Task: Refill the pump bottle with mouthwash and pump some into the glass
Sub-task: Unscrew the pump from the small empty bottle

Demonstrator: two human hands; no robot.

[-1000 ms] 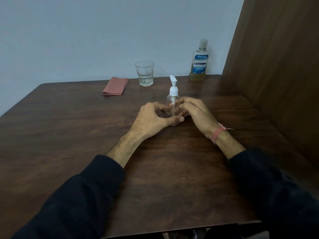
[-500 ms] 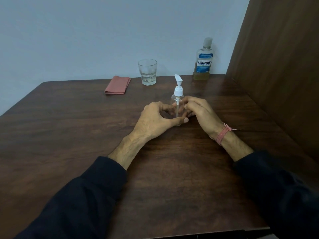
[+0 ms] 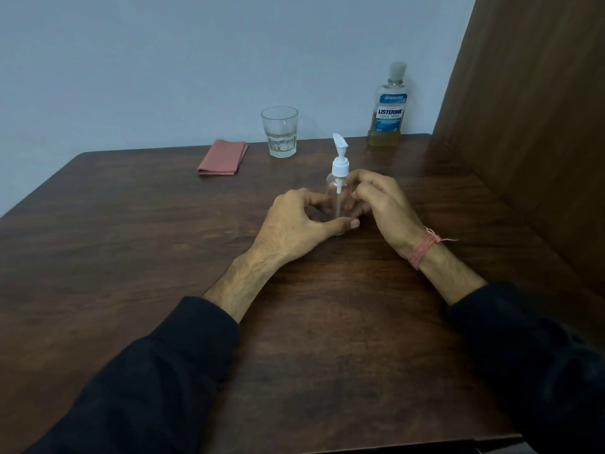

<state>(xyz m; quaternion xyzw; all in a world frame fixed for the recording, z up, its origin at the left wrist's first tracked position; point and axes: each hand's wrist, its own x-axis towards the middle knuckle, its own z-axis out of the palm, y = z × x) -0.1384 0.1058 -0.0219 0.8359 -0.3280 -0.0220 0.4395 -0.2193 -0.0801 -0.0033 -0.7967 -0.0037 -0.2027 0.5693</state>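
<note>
Both hands cup the empty pump bottle before refilling.

The left hand (image 3: 294, 224) curls loosely around the pump bottle (image 3: 337, 198), thumb across its base; the right hand (image 3: 379, 201) pinches near its shoulder. Unscrewing could tip the light bottle; glass (image 3: 280, 131) and mouthwash (image 3: 388, 109) stand beyond the fingers.

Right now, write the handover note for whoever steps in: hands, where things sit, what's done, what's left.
Left hand: wrapped round the base of the pump bottle, thumb across the front.
Right hand: fingers curled against the bottle's upper body, just below the white pump head.
Pump bottle: upright mid-table, looks empty, pump still on.
Mouthwash bottle: far right by the wall, capped, only a little liquid at the bottom.
Glass: at the back, left of the mouthwash bottle; folded cloth beside it.
Done: nothing visible yet.
Left: unscrew pump, pour, refit, pump into glass.
</note>
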